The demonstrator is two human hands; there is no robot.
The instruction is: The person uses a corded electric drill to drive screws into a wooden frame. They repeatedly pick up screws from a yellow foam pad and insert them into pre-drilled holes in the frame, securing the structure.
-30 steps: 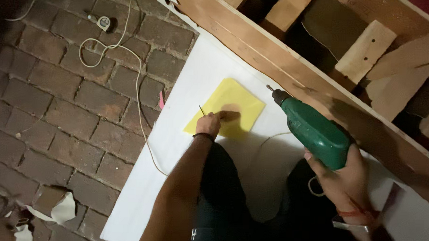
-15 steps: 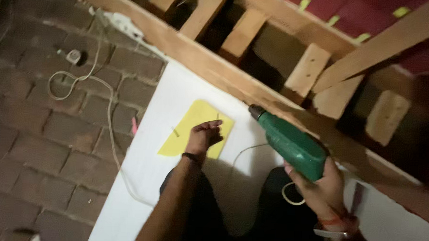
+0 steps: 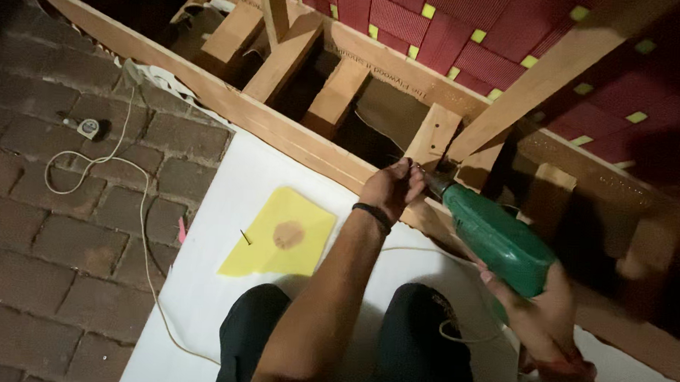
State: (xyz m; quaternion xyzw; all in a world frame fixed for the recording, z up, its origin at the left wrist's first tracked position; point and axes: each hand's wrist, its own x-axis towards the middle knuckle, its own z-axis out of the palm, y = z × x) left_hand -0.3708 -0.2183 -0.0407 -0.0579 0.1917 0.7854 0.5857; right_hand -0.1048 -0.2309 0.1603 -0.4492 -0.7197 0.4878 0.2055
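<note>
**Green drill set against the wooden frame**

The green drill (image 3: 496, 242) has a glossy, rounded plastic body that tapers to a dark chuck at its upper-left end. The tip points at the wooden frame (image 3: 282, 132), at the joint where 1 short cross block (image 3: 432, 134) meets the long rail. The tip itself is hidden behind the fingers.

The right hand (image 3: 535, 311) is wrapped closed around the rear of the drill, fingers curled under the body, wrist angled up toward the frame. The left hand (image 3: 391, 187) is closed, fingers pinched around the chuck end of the drill, directly against the frame rail. A dark band sits on its wrist. The left forearm runs straight from the lower edge of the view up to the frame.

Below the frame lies a white sheet (image 3: 226, 202). On it, near the left forearm, rests a yellow pad (image 3: 282, 234) with 1 small dark screw (image 3: 246, 237). A white cord (image 3: 140, 206) trails over the brick floor (image 3: 52, 234) left of the sheet.
</note>
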